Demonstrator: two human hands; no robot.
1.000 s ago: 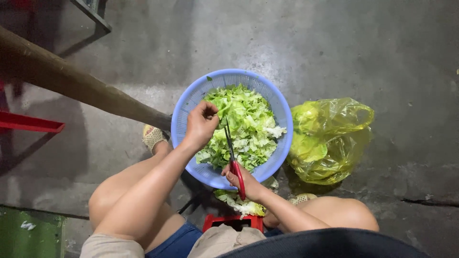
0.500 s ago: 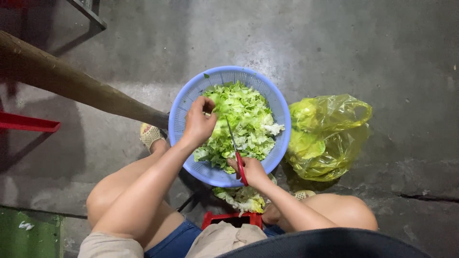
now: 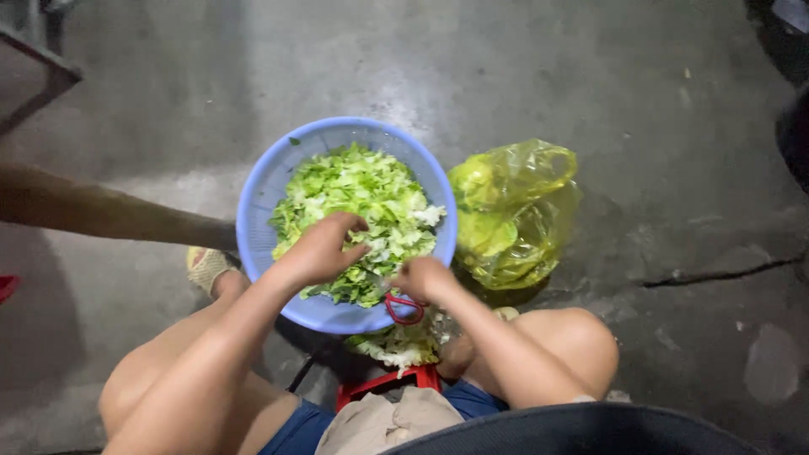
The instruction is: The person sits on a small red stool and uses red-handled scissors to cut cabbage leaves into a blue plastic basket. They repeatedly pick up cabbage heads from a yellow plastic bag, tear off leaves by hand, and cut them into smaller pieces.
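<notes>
1. The left hand (image 3: pixel 324 248) reaches forward from the lower left, forearm slanting up over the left thigh, and rests palm down on the greens (image 3: pixel 358 215) inside the basin (image 3: pixel 257 223). Its fingers curl loosely into the leaves, half closed as if bunching them; whether it truly grips a clump cannot be told from above.

2. The right hand (image 3: pixel 425 278) comes in from the lower right, wrist bent over the near rim of the basin. It is closed around the red handle (image 3: pixel 404 309) of scissors; a red loop hangs below the fist.

3. The scissors' blades are mostly hidden between the two hands, so their line is only a fair guess: the long axis seems to run from the handle at the near rim up and left toward the left hand's fingertips, pointing into the greens.

4. The blue basin sits on the concrete floor (image 3: pixel 590 84) between the person's knees, filled with chopped light-green leaves.

5. More leaves (image 3: pixel 396 344) lie just under the basin's near edge, above a red stool (image 3: pixel 383 381).

6. A yellow bag (image 3: pixel 514 211) holding green produce stands just right of the basin, touching or nearly touching its rim.

7. A brown pole (image 3: pixel 101 212) slants in from the left edge toward the basin.
</notes>
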